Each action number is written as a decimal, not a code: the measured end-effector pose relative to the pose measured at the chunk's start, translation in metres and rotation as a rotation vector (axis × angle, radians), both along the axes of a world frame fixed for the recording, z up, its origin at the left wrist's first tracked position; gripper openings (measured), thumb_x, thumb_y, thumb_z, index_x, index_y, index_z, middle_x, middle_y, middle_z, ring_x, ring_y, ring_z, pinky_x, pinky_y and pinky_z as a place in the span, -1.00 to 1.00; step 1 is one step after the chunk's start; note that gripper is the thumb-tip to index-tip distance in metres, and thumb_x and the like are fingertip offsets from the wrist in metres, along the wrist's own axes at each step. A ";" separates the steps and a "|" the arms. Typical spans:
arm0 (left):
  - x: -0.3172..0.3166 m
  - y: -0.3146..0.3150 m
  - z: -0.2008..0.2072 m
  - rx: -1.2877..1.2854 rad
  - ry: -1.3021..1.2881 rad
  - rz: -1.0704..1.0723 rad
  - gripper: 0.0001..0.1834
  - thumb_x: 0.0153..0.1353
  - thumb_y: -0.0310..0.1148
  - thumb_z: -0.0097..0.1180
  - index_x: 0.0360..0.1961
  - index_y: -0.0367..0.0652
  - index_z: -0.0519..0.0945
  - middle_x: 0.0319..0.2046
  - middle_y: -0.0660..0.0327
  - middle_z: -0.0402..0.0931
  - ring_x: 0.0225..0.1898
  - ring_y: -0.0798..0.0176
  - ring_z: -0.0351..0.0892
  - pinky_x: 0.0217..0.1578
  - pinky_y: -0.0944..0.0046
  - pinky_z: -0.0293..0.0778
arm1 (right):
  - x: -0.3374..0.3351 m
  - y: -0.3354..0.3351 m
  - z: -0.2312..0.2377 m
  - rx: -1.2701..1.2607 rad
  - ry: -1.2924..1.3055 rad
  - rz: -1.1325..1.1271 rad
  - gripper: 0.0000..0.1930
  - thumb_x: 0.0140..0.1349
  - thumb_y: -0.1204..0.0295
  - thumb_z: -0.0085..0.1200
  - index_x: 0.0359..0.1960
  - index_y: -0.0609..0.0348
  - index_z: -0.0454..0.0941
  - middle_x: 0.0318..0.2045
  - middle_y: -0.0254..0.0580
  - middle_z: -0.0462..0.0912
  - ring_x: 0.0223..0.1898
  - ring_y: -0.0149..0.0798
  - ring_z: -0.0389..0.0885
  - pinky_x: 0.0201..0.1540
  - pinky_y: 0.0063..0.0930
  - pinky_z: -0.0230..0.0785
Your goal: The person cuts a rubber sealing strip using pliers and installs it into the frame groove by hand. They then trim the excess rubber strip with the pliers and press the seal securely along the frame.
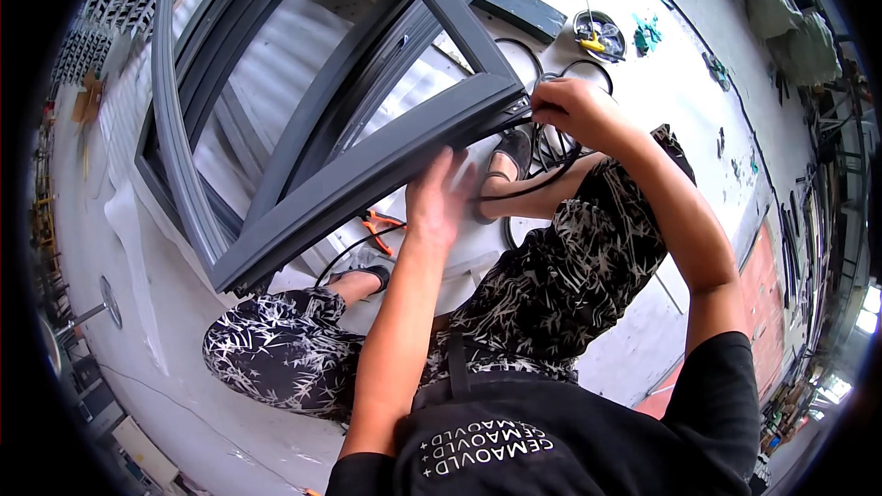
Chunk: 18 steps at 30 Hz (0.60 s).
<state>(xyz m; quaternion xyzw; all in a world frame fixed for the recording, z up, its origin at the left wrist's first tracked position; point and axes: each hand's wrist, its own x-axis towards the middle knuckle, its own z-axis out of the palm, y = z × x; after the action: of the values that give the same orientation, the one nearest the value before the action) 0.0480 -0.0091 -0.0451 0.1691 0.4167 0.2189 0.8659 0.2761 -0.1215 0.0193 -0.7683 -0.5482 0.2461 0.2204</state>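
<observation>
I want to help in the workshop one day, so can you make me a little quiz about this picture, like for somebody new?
1. What colour are the handles of the tool by the left shoe? A: blue. B: orange. C: green.
2. True or false: a yellow tool is in the round bowl.
3. Which hand is at the gray frame, at the corner by the black cord?

Key: 1. B. 2. True. 3. The right hand.
</observation>
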 end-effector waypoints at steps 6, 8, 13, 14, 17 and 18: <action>-0.001 0.003 -0.014 0.085 0.016 -0.014 -0.72 0.16 -0.38 0.30 -0.10 -0.07 0.57 -0.18 0.28 0.56 -0.09 0.27 0.54 0.04 0.08 0.50 | 0.002 0.009 -0.018 0.044 0.013 -0.065 -0.85 0.13 0.43 0.19 -0.30 0.22 0.57 -0.42 -0.05 0.63 -0.36 -0.04 0.60 -0.28 -0.27 0.43; 0.005 -0.004 -0.003 0.000 0.036 0.019 -0.73 0.16 -0.40 0.29 -0.10 -0.10 0.57 -0.18 0.27 0.57 -0.12 0.27 0.56 0.02 0.15 0.52 | 0.005 0.008 -0.022 0.000 0.146 -0.147 -0.85 0.14 0.48 0.20 -0.28 0.26 0.57 -0.48 -0.10 0.63 -0.46 -0.22 0.58 -0.33 -0.39 0.43; 0.016 -0.004 -0.006 0.057 -0.073 -0.034 -0.71 0.16 -0.41 0.30 -0.09 -0.13 0.56 -0.19 0.27 0.59 -0.15 0.27 0.59 0.01 0.19 0.54 | 0.002 0.013 -0.017 -0.096 0.313 -0.257 -0.86 0.17 0.50 0.19 -0.28 0.31 0.56 -0.53 -0.24 0.58 -0.49 -0.45 0.50 -0.42 -0.52 0.39; 0.015 -0.005 -0.008 0.074 -0.063 -0.036 -0.70 0.15 -0.40 0.31 -0.08 -0.14 0.56 -0.18 0.26 0.59 -0.14 0.27 0.59 0.02 0.19 0.54 | 0.002 0.012 -0.020 -0.054 0.338 -0.272 -0.84 0.17 0.46 0.19 -0.29 0.31 0.57 -0.52 -0.19 0.61 -0.49 -0.38 0.55 -0.40 -0.48 0.40; 0.014 -0.008 -0.012 0.102 -0.058 -0.054 -0.68 0.16 -0.36 0.32 -0.07 -0.13 0.56 -0.18 0.26 0.59 -0.11 0.26 0.59 0.02 0.17 0.54 | 0.001 0.011 -0.021 -0.035 0.369 -0.305 -0.82 0.17 0.43 0.19 -0.30 0.31 0.58 -0.51 -0.16 0.64 -0.48 -0.33 0.58 -0.37 -0.45 0.41; 0.014 -0.009 -0.012 0.075 -0.047 -0.063 -0.68 0.16 -0.34 0.32 -0.07 -0.11 0.56 -0.18 0.26 0.59 -0.10 0.26 0.58 0.02 0.15 0.54 | 0.002 0.010 -0.024 -0.021 0.336 -0.280 -0.82 0.16 0.43 0.19 -0.30 0.31 0.58 -0.51 -0.16 0.64 -0.48 -0.33 0.58 -0.37 -0.45 0.41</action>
<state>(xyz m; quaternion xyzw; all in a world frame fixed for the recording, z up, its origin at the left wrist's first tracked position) 0.0623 -0.0182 -0.0567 0.2094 0.3820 0.2108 0.8751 0.2778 -0.1112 -0.0052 -0.7873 -0.3891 0.3435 0.3329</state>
